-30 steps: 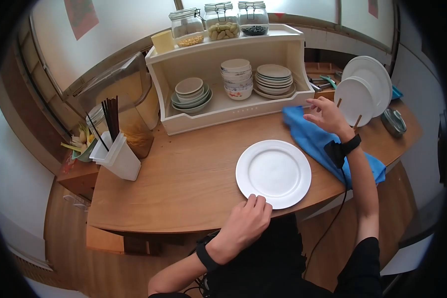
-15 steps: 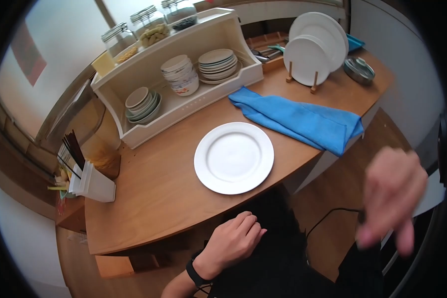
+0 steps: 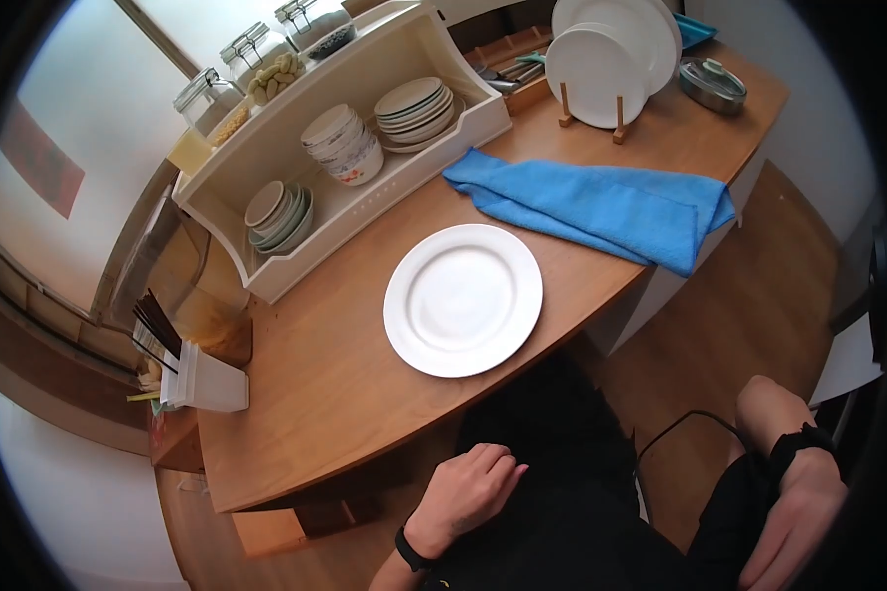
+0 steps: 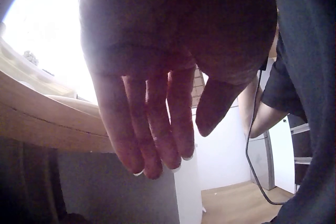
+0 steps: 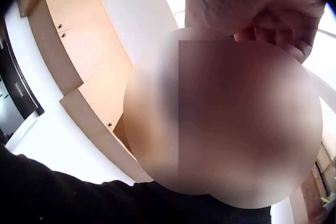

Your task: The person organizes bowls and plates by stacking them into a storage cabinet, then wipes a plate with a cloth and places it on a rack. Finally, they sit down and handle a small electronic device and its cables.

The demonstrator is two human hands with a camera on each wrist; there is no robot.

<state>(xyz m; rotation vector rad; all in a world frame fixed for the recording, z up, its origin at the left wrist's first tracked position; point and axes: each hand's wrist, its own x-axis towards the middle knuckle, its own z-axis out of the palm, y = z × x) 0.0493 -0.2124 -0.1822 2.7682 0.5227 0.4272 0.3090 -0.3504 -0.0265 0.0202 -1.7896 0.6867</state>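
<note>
My left hand (image 3: 466, 492) hovers over my dark-clothed lap, just off the table's front edge. In the left wrist view its fingers (image 4: 157, 124) hang loosely with nothing between them. A white plate (image 3: 463, 300) lies face up on the table, apart from both hands. My right hand (image 3: 798, 527) is raised toward my head at the lower right, the forearm bent up. The right wrist view shows its fingers (image 5: 283, 37) loosely bent beside a blurred area, with no object visible in them. A folded blue cloth (image 3: 591, 207) lies behind and right of the plate.
A cream shelf (image 3: 365, 207) with stacked bowls and plates stands at the back, jars on top. Plates (image 3: 596, 84) stand in a wooden rack beside a lidded glass dish (image 3: 712, 86). A white chopstick holder (image 3: 212, 382) is at the left. A cable (image 3: 695, 419) hangs near my right arm.
My left hand has left the plate's rim and drawn back over my lap. The right hand has come away from above the cloth toward my head. The head view has turned and tilted.
</note>
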